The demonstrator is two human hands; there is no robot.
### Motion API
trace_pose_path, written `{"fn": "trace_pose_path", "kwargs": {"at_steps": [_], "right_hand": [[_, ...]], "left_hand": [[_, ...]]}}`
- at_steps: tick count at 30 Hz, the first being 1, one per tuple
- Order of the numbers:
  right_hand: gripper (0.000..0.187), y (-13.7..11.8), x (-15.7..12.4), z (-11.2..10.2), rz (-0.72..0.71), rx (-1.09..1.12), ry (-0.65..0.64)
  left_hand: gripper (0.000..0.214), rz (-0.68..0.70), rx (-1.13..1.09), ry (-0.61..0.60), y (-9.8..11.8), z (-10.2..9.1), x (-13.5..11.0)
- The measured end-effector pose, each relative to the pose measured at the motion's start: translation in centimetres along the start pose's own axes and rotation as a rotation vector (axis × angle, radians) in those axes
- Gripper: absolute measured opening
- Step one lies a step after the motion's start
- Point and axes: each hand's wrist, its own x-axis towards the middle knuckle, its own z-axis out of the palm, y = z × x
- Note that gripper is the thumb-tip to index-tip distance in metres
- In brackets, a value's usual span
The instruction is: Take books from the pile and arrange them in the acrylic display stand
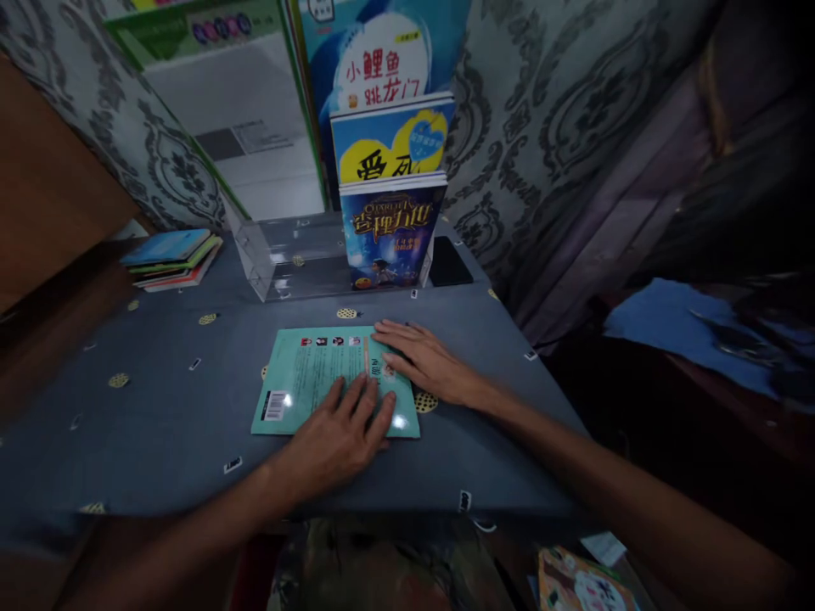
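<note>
Left grip (344,431) and right grip (434,363) palm-down on a teal book (311,373)

I see a smooth, glossy cover on the teal paperback (311,361), its coated paper throwing back two bright patches of glare. The table (184,416) looks to me covered in matt cloth, lying smooth. Past it I make out a book rack (255,259) in clear, shiny plastic. The wallpaper (541,93) reads matt, the brown panel (57,178) like smooth wood, the curtain (602,204) like creased, dull cloth.
</note>
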Motion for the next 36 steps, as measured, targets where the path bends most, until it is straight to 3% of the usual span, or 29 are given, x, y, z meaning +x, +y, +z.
{"fn": "trace_pose_path", "kwargs": {"at_steps": [6,14,18,22,30,36], "right_hand": [[0.048,0.3,1.0,-0.6,-0.028,0.133,0.104],[0.061,-0.1,1.9,-2.0,0.027,0.326,0.125],[0.064,0.1,2.1,-2.0,0.094,0.539,0.129],[0.063,0.5,3.2,-1.2,0.137,0.909,0.163],[0.047,-2.1,8.3,0.6,0.196,1.335,0.287],[0.055,-5.5,11.3,1.6,0.095,1.286,0.217]], "left_hand": [[0.035,0.087,0.106,0.082,-0.3,-1.0,0.1],[0.021,-0.093,0.006,0.288,-4.2,-3.0,1.0],[0.028,-0.272,-0.173,0.268,-7.0,-4.0,0.7],[0.03,-0.493,-0.423,0.266,-10.1,-5.4,0.8],[0.029,-0.732,-0.718,0.538,-15.8,-7.1,1.1],[0.034,-0.822,-1.048,0.799,-19.7,-6.4,0.5]]}}
